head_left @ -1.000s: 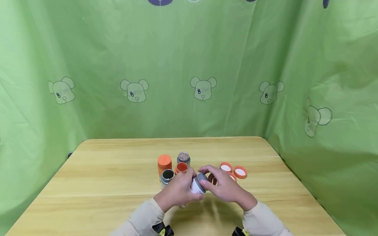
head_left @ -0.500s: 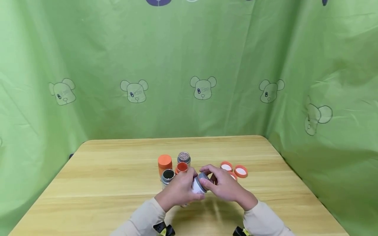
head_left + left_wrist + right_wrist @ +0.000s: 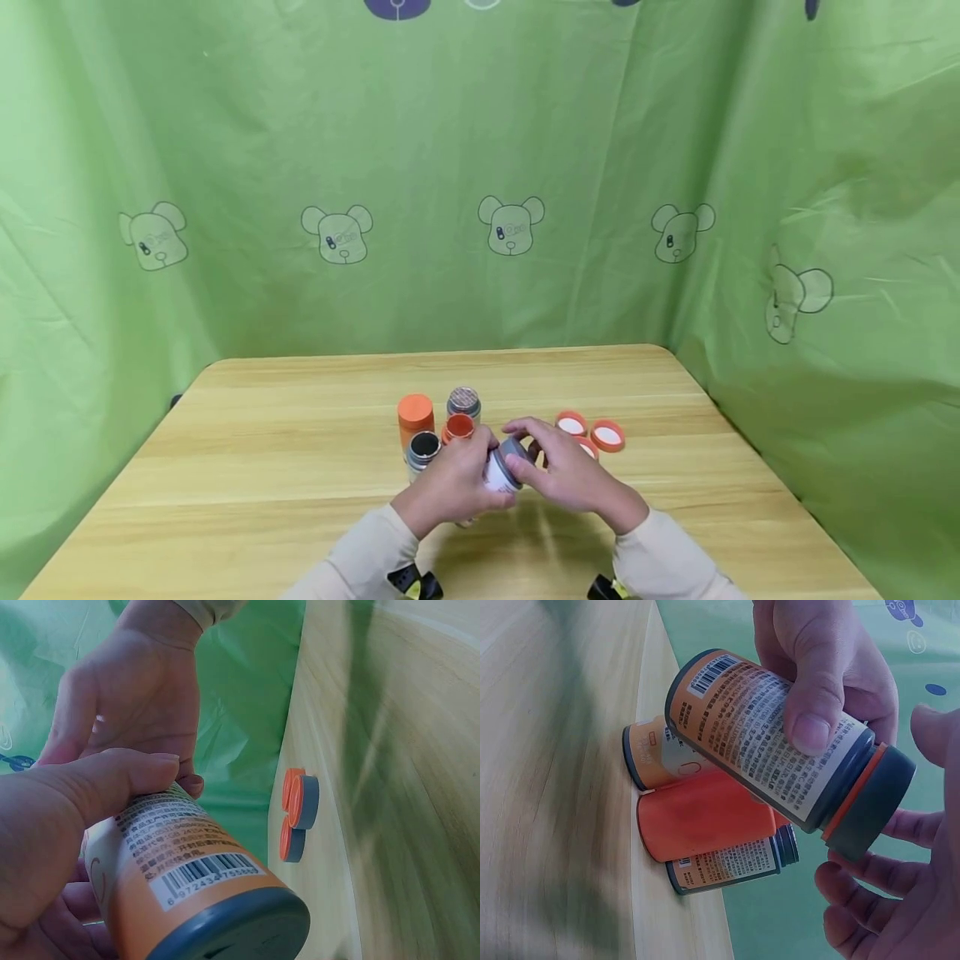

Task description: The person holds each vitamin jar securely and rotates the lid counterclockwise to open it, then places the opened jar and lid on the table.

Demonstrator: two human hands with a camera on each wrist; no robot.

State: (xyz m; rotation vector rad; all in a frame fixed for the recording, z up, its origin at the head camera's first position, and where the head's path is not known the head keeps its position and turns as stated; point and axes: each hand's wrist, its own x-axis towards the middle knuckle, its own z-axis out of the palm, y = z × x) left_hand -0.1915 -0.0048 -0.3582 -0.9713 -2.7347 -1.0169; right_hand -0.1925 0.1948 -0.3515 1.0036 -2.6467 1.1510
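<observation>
My left hand point(image 3: 453, 483) grips a pill bottle point(image 3: 765, 735) with an orange and white printed label, tilted above the table. Its thumb lies across the label, and the dark base points down in the left wrist view. A dark grey cap point(image 3: 874, 806) with an orange inner ring sits on the bottle's neck, a sliver of orange showing below it. My right hand point(image 3: 570, 471) has thumb and fingers curled around this cap. Beside the left hand stand an uncapped grey-necked bottle point(image 3: 424, 454), an open orange-red bottle point(image 3: 459, 428) and a foil-sealed bottle point(image 3: 464, 402).
An orange bottle point(image 3: 416, 417) with an orange top stands at the back left of the group. Right of the hands, several loose caps point(image 3: 608, 436) lie with white liners upward on the wooden table point(image 3: 285, 450). A green curtain point(image 3: 420, 150) hangs behind the table.
The hands stay around the bottle and its cap with only slight shifts of the right fingers. The whole head view drifts slightly; the standing bottles and loose caps keep their places.
</observation>
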